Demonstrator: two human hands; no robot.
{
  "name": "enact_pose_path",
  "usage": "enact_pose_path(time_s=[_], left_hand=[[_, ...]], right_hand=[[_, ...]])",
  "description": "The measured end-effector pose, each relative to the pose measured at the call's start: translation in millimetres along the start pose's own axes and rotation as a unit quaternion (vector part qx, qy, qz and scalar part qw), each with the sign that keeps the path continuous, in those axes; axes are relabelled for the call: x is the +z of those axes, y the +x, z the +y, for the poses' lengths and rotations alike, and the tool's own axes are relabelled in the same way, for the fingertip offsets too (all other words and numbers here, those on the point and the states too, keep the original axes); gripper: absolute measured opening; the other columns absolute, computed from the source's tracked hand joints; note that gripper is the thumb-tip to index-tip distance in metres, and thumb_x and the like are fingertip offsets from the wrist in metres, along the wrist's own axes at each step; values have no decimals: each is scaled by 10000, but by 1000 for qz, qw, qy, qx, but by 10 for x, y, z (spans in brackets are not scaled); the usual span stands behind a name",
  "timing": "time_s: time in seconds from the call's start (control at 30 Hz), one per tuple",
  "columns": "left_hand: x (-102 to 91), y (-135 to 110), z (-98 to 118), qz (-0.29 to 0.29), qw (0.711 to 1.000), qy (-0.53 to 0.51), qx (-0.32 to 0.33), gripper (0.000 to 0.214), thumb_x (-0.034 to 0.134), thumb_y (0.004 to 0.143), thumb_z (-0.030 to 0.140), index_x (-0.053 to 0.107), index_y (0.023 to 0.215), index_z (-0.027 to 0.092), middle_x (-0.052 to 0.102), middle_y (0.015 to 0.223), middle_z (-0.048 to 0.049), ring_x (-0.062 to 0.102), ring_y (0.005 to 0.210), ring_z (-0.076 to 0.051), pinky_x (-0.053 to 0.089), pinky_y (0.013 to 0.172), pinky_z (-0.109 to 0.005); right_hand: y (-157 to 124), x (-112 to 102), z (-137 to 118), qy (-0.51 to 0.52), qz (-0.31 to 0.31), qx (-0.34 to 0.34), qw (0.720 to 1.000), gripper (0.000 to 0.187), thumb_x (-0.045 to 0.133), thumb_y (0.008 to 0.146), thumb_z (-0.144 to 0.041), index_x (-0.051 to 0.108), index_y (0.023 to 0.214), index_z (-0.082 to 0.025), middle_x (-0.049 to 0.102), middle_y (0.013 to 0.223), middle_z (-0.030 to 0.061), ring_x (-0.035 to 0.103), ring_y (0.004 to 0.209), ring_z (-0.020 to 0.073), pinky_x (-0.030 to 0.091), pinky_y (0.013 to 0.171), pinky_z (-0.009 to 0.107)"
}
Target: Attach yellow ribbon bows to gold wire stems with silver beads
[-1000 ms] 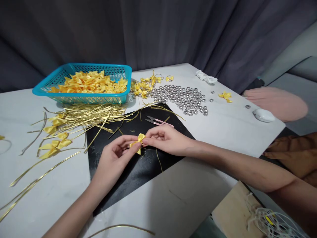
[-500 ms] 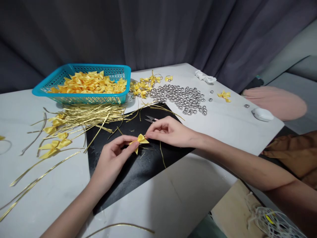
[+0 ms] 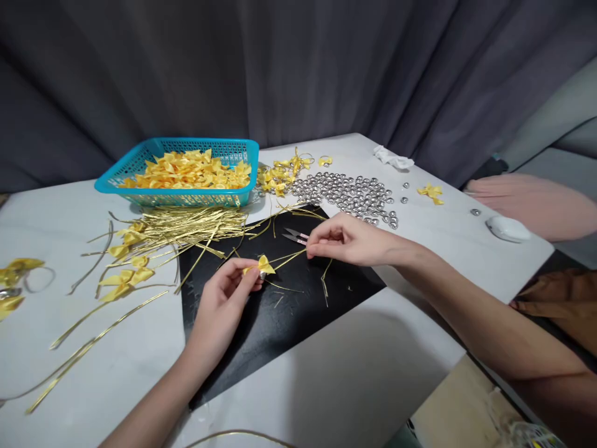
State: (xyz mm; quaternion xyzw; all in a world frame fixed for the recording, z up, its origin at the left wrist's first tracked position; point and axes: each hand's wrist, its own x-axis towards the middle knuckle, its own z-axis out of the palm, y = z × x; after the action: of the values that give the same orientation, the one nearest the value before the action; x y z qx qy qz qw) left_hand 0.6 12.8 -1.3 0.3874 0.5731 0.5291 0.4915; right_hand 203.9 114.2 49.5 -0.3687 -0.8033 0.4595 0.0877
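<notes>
My left hand (image 3: 222,305) pinches a small yellow ribbon bow (image 3: 262,266) over the black mat (image 3: 280,311). A thin gold wire tie (image 3: 286,258) runs from the bow up to my right hand (image 3: 347,239), whose fingers are closed on the wire's ends. Pink-handled thread snips (image 3: 295,236) lie on the mat just left of my right hand.
A blue basket (image 3: 140,180) of yellow bows stands at the back left. In front of it lies a pile of gold wire ties (image 3: 186,224), with several finished bows (image 3: 124,277) to the left. Silver beads (image 3: 354,193) are spread at the back right, and a white mouse (image 3: 508,229) lies far right.
My right hand has moved right and away from the bow, drawing the gold wire out taut. The left hand keeps hold of the bow. The camera view has shifted down a little.
</notes>
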Motion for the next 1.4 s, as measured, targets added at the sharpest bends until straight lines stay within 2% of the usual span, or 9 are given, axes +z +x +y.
enact_pose_path(time_s=[0.3, 0.47, 0.6, 0.8, 0.93, 1.07, 1.2, 1.33, 1.4], left_hand=[[-18, -25, 8, 11, 1000, 13, -5, 205, 754, 660, 350, 687, 739, 173, 671, 701, 16, 583, 671, -94, 464, 663, -171], [-65, -21, 0, -19, 1000, 4, -12, 164, 731, 692, 338, 685, 744, 189, 673, 708, 22, 586, 701, -91, 435, 663, -158], [-40, -35, 14, -33, 997, 71, 5, 158, 690, 702, 338, 674, 725, 182, 657, 669, 12, 568, 653, -108, 426, 617, -184], [-37, -2, 46, -11, 980, 197, 31, 216, 642, 695, 383, 666, 710, 169, 609, 628, -1, 497, 559, -121, 387, 516, -221], [-108, 30, 12, -28, 972, 230, 35, 238, 623, 704, 401, 671, 744, 171, 624, 668, -18, 526, 589, -142, 397, 528, -242], [-136, 28, -38, -46, 963, 259, 52, 239, 595, 731, 398, 676, 777, 178, 625, 679, -20, 548, 613, -152, 404, 539, -248], [-140, 22, -42, -44, 963, 257, 63, 222, 585, 744, 385, 665, 778, 181, 617, 668, -12, 553, 604, -148, 405, 530, -242], [-113, 17, -36, -36, 964, 251, 78, 165, 596, 742, 336, 652, 773, 183, 609, 650, -8, 550, 592, -148, 405, 525, -242], [-79, 1, -46, -34, 964, 249, 83, 142, 600, 740, 308, 645, 792, 184, 607, 650, -7, 552, 588, -149, 411, 526, -245]], right_hand=[[24, 21, 49, -24, 14, -5, 1000, 200, 554, 796, -251, 661, 730, -96, 495, 545, -20, 331, 468, 36, 258, 442, 187], [56, 77, 84, -8, 35, -6, 999, 208, 569, 785, -275, 659, 745, -91, 462, 545, -34, 347, 494, 42, 276, 462, 190], [49, 56, 73, -41, 50, -8, 998, 211, 558, 801, -281, 658, 741, -106, 400, 500, -61, 290, 463, 34, 238, 451, 197], [-60, -319, 73, -70, -53, 17, 996, 251, 553, 816, -329, 682, 781, -116, 649, 716, 40, 531, 636, 91, 380, 588, 225], [-103, -589, 116, -134, -78, 36, 987, 309, 580, 802, -417, 713, 851, -141, 643, 716, 35, 520, 640, 100, 376, 578, 228], [-37, -701, 157, -156, -83, 64, 982, 350, 570, 807, -453, 708, 892, -143, 631, 703, 36, 494, 584, 88, 352, 530, 225], [109, -640, 140, -168, -52, 62, 982, 295, 538, 835, -369, 687, 932, -134, 658, 777, 41, 467, 544, 73, 352, 521, 226], [406, -406, 22, -212, 32, -41, 976, 192, 542, 820, -199, 682, 923, -118, 682, 919, 64, 568, 765, 109, 408, 683, 237], [561, -232, -114, -204, 53, -102, 972, 179, 529, 824, -159, 674, 919, -115, 679, 918, 60, 557, 738, 98, 408, 663, 229]])
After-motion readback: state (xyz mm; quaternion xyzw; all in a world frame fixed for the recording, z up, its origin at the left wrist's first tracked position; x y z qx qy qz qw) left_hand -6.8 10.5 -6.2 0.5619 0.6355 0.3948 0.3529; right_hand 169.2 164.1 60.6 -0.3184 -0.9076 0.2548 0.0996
